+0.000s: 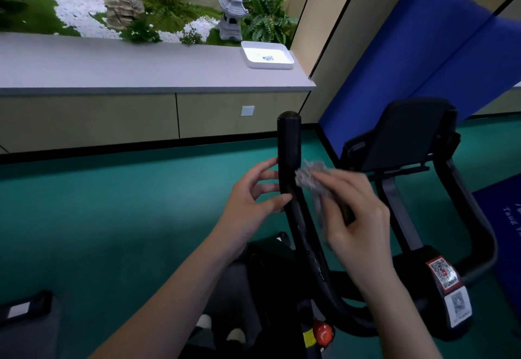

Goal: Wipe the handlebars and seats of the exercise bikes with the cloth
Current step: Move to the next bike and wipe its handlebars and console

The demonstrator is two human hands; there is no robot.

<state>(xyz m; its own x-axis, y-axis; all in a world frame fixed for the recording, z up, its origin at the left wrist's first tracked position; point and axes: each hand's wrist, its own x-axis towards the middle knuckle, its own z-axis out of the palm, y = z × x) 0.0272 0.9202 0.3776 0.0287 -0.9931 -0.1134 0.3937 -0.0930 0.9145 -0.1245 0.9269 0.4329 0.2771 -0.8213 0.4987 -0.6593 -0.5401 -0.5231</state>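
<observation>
The exercise bike's black left handlebar [289, 144] rises upright in the middle of the view. My left hand [253, 197] touches its left side with loosely spread fingers, the thumb on the bar. My right hand [355, 212] grips a crumpled grey cloth [310, 178] and presses it against the bar's right side. The bike's black console [406, 135] stands to the right, with the right handlebar [476, 217] curving below it. The seat is out of view.
A grey counter [141, 68] with a white tray [267, 55] runs along the back, plants and a stone lantern behind it. A blue mat [423, 62] leans on the wall at right. Green floor [112, 217] lies to the left. A red knob [322, 333] sits low on the bike frame.
</observation>
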